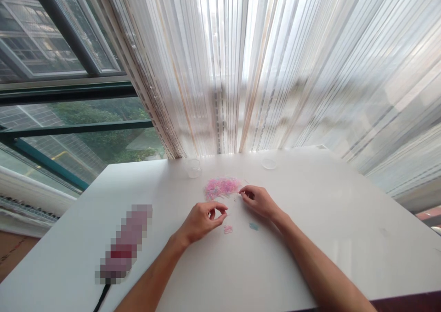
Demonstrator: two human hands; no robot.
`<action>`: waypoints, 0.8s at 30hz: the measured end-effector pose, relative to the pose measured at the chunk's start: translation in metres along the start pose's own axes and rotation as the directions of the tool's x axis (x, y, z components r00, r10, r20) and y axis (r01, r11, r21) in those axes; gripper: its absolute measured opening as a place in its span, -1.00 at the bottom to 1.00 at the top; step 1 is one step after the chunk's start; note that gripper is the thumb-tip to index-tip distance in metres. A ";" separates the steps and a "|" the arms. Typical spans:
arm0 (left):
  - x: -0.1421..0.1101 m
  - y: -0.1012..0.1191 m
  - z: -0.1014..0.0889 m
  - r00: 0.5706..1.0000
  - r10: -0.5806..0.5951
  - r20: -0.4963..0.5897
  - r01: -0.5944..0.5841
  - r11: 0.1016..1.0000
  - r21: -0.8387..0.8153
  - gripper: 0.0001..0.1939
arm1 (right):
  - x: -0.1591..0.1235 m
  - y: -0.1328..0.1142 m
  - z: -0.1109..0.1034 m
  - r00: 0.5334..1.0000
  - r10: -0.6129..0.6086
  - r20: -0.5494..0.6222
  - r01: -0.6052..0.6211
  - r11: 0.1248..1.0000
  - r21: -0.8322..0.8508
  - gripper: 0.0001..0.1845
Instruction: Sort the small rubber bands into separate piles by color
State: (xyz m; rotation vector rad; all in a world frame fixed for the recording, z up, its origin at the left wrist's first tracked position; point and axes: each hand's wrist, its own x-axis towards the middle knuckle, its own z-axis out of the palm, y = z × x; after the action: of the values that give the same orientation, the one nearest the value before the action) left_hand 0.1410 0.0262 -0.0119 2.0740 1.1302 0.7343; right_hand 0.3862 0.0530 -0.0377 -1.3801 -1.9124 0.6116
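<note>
Left grip point(203, 219) and right grip point(258, 201): fingers curled; whether either grasps anything, cannot tell. Pile of small pink bands point(222, 188) toward far edge of worktop point(344, 188), beside right fingertips. Pink cluster point(228, 229), teal cluster point(254, 226) on pile's near-edge side. Clear cup point(194, 169), clear lid point(269, 164) by far edge.

Open tabletop point(344, 243) right of my right hand point(257, 201). Pink heap point(223, 187) blocks straight ahead, clear cup point(194, 169) beyond its left end, clear dish point(269, 164) off right. Nearer me, a lane between pink cluster point(228, 229) and teal cluster point(254, 226). Left of my left hand point(205, 219): long object point(126, 243) (pixelated, edges uncertain).
</note>
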 end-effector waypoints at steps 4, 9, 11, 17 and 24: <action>-0.030 0.002 -0.001 0.999 -0.037 0.011 0.037 0.999 0.007 -0.82 | 0.000 -0.002 0.001 1.000 0.010 0.003 -0.010 1.000 0.009 -0.75; -0.052 -0.005 0.010 0.997 -0.070 0.033 0.068 0.996 0.050 -0.83 | 0.000 -0.003 0.001 1.000 0.022 0.009 -0.022 1.000 0.015 -0.74; -0.053 -0.008 0.013 0.997 -0.066 0.029 0.064 0.996 0.062 -0.83 | -0.001 -0.002 0.002 1.000 0.024 0.008 -0.025 1.000 0.015 -0.74; -0.052 -0.009 0.014 0.998 -0.055 0.018 0.054 0.997 0.059 -0.84 | -0.001 -0.001 0.002 0.999 0.032 0.004 -0.032 0.999 0.020 -0.73; -0.053 -0.006 0.012 0.998 -0.058 0.023 0.057 0.998 0.020 -0.82 | 0.000 -0.001 0.001 0.999 0.033 0.012 -0.033 0.999 0.032 -0.73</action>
State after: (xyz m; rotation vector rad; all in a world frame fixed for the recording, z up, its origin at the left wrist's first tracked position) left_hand 0.1216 -0.0203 -0.0324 2.0523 1.1833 0.6723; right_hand 0.3846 0.0531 -0.0377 -1.3931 -1.8845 0.6646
